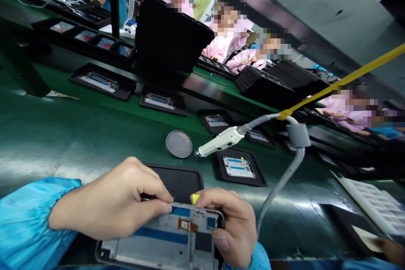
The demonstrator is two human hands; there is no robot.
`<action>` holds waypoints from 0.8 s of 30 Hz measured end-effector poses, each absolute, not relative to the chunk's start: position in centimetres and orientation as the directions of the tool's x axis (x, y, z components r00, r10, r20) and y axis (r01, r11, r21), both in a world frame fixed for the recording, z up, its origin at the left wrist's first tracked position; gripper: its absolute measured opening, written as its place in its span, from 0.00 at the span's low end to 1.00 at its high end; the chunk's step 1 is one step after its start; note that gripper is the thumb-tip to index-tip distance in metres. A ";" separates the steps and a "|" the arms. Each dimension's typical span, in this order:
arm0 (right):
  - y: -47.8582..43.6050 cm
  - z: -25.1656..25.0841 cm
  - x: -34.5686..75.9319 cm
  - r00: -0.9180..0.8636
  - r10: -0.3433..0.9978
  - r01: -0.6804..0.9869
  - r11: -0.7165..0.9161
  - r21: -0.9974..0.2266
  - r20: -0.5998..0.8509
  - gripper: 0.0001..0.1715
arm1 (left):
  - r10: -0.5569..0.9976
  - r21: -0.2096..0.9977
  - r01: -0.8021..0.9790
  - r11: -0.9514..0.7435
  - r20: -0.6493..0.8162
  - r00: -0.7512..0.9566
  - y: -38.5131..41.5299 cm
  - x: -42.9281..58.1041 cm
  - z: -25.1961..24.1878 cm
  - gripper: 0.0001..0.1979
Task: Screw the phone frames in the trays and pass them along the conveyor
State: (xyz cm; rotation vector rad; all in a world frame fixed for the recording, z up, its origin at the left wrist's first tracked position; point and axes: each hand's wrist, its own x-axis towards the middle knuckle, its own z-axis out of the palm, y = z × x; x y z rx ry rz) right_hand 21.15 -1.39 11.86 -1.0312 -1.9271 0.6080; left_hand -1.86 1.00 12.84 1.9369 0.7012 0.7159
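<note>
A silver phone frame with blue strips and an orange flex piece is held tilted near the bottom of the view. My right hand grips its right end, thumb on the inner face and fingers at the top edge, beside a small yellow tab. My left hand pinches at the frame's upper edge, thumb and forefinger close together; anything between those fingertips is too small to make out. Behind the hands lies a black tray. Both arms wear blue sleeves.
A round ribbed dish and a hanging white screwdriver on a grey hose are beyond the hands. Black trays with phone frames line the green bench. A white slotted tray stands right. People work across the line.
</note>
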 end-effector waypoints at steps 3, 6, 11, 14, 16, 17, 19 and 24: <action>-1.3 11.9 21.0 -0.316 0.825 0.407 0.564 -0.719 0.469 0.30 | 0.713 0.892 0.178 -0.417 0.199 0.672 1.0 -1.8 12.8 0.08; -1.4 11.8 20.9 -0.311 0.831 0.411 0.555 -0.723 0.462 0.29 | 0.712 0.888 0.181 -0.423 0.202 0.672 1.0 -1.8 12.8 0.08; -1.4 11.9 20.8 -0.300 0.849 0.427 0.528 -0.734 0.436 0.29 | 0.718 0.888 0.175 -0.425 0.213 0.663 1.1 -1.9 12.8 0.08; -1.4 11.8 20.8 -0.320 0.832 0.418 0.553 -0.721 0.453 0.28 | 0.710 0.887 0.179 -0.426 0.205 0.673 1.0 -1.9 12.8 0.08; -1.5 11.6 20.9 -0.315 0.838 0.418 0.544 -0.727 0.446 0.28 | 0.709 0.886 0.178 -0.428 0.207 0.673 1.0 -1.9 12.8 0.08; -1.6 11.5 20.9 -0.302 0.847 0.416 0.530 -0.739 0.437 0.28 | 0.711 0.886 0.179 -0.429 0.209 0.671 1.0 -1.8 12.8 0.08; -1.7 11.3 20.9 -0.274 0.867 0.404 0.497 -0.768 0.417 0.28 | 0.714 0.884 0.182 -0.430 0.210 0.667 1.0 -1.8 12.9 0.08; -1.6 11.4 20.9 -0.297 0.868 0.419 0.494 -0.762 0.399 0.30 | 0.715 0.885 0.175 -0.432 0.218 0.665 1.0 -1.9 12.9 0.07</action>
